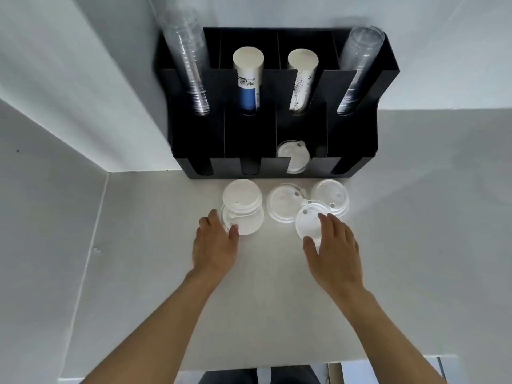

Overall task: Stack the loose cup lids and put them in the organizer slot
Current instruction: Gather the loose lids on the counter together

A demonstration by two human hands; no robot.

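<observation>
A matte black organizer (346, 139) with four slotted columns fills the upper middle of the frame, backed against a pale wall on a smooth off-white counter (138, 245). Its far-left and far-right rear columns carry tall nested sleeves of clear plastic cups (188, 67), ridged and glassy, while the two middle ones hold paper cup stacks (248, 79), one banded blue, the other printed with a dark line drawing. In the low front slot third from the left sits a small pile of translucent round lids (292, 156). Just below the organizer, at the centre of the frame, the loose lids (282, 202) lie in a glare-washed cluster: thin, domed discs with raised rims and small sip holes, several overlapping. The left hand (214, 245) rests palm down at centre left, fingers loosely curled, thumb and fingertips touching the edge of the lower-left lid (246, 223), which sits partly under another disc. The right hand (333, 250) lies at centre right, fingers spread, thumb and forefinger bracketing the rim of the nearest lid (310, 224); whether it truly pinches it I cannot tell.
</observation>
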